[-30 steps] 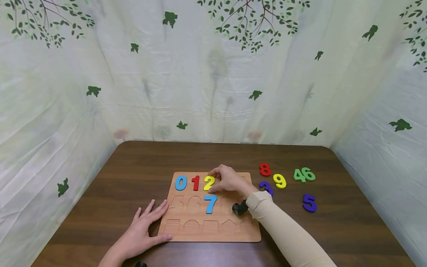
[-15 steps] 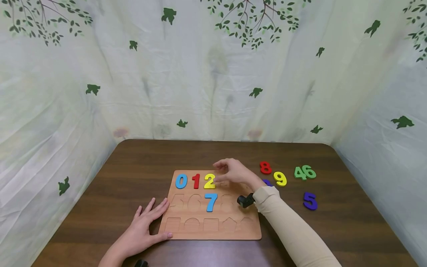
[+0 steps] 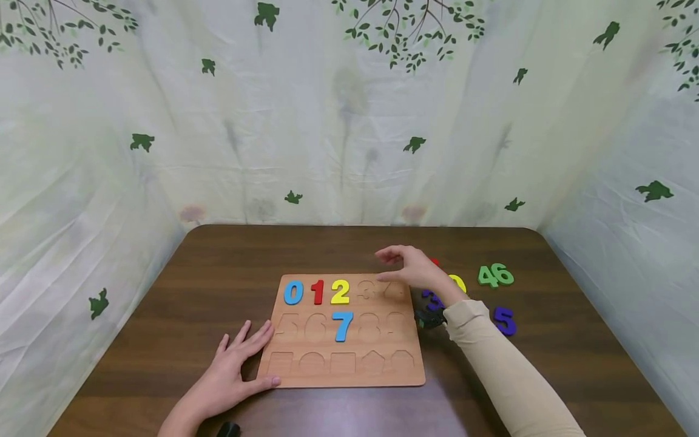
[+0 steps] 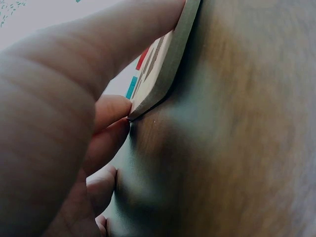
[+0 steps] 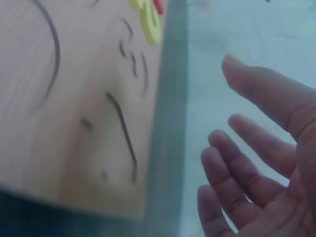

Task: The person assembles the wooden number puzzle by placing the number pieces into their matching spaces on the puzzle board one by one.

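Note:
A wooden number puzzle board (image 3: pixel 314 379) lies on the table, with a blue 0 (image 3: pixel 293 292), red 1 (image 3: pixel 317 292) and yellow 2 (image 3: pixel 340 292) in its top row and a blue 7 (image 3: pixel 342 326) in the row below. My left hand (image 3: pixel 229 370) is spread at the board's left side, thumb on the near left corner and fingertips along the left edge. Over the board's far right corner my right hand (image 3: pixel 412 267) hovers with relaxed fingers and holds nothing; the right wrist view shows its fingers (image 5: pixel 247 173) apart, with nothing between them.
To the right of the board lie a purple 3 (image 3: pixel 432 300), a yellow 9 (image 3: pixel 457 282) partly behind the right hand, a green 4 (image 3: pixel 487 277), a green 6 (image 3: pixel 501 274) and a purple 5 (image 3: pixel 505 321). A red 8 (image 3: pixel 435 262) is mostly hidden. A leaf-print curtain hangs behind the table (image 3: pixel 246 249).
My right hand has let go of the yellow 2, lifted off and moved right toward the loose numbers, its fingers opening. The left hand stays at the board's left edge.

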{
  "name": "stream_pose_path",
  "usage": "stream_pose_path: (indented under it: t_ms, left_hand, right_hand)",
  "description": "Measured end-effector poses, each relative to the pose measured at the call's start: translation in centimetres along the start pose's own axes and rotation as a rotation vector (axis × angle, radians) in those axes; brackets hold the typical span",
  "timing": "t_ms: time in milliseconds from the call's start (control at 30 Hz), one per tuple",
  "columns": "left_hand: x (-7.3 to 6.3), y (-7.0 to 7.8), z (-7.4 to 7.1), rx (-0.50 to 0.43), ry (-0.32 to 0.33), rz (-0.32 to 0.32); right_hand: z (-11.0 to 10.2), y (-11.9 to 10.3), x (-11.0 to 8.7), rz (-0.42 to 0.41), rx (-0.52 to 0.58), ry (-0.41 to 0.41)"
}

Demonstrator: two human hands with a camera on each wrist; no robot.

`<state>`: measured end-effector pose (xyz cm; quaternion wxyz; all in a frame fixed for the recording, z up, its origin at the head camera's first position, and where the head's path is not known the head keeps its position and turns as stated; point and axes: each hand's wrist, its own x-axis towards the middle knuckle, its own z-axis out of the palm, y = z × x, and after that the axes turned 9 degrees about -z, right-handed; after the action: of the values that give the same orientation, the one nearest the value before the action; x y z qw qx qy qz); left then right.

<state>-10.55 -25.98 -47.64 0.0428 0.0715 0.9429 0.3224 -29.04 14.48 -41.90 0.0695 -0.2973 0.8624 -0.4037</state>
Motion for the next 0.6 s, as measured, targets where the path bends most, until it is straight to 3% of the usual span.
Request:
stream_pose_path:
  t_ms: [300,600]
  left_hand:
    - [-0.1,0.0,0.0,-0.014,-0.002,-0.005]
    - [0.0,0.0,-0.1,-0.02,-0.019,-0.018]
  right_hand:
    - [-2.6,0.0,-2.6,-0.002,-0.044,0.014]
    - [-3.8,2.2,-5.1,0.038,-0.067,-0.094]
